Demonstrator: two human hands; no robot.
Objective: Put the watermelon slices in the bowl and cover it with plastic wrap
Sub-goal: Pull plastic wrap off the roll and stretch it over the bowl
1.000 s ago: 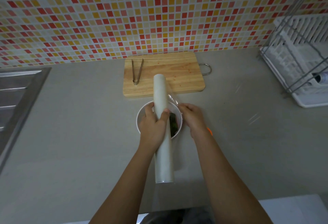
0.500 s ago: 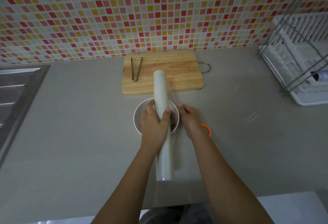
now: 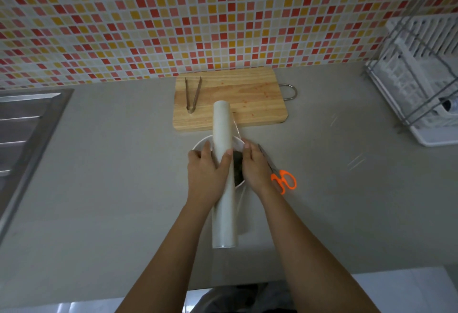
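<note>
Grey counter [image 3: 111, 176]: left hand [image 3: 205, 171] gripped the wrap roll [image 3: 222, 124], pointing wallward over the bowl [image 3: 200, 142]; right hand [image 3: 256, 167] pinched film [image 3: 237, 126] alongside.

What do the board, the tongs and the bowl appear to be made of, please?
The board looks like pale, matte wood: grain lines show, with reddish specks on it. The tongs seem metal, given their thin arms and dull grey-brown sheen. The bowl is smooth and white, perhaps ceramic or plastic; the look leaves that open.
</note>
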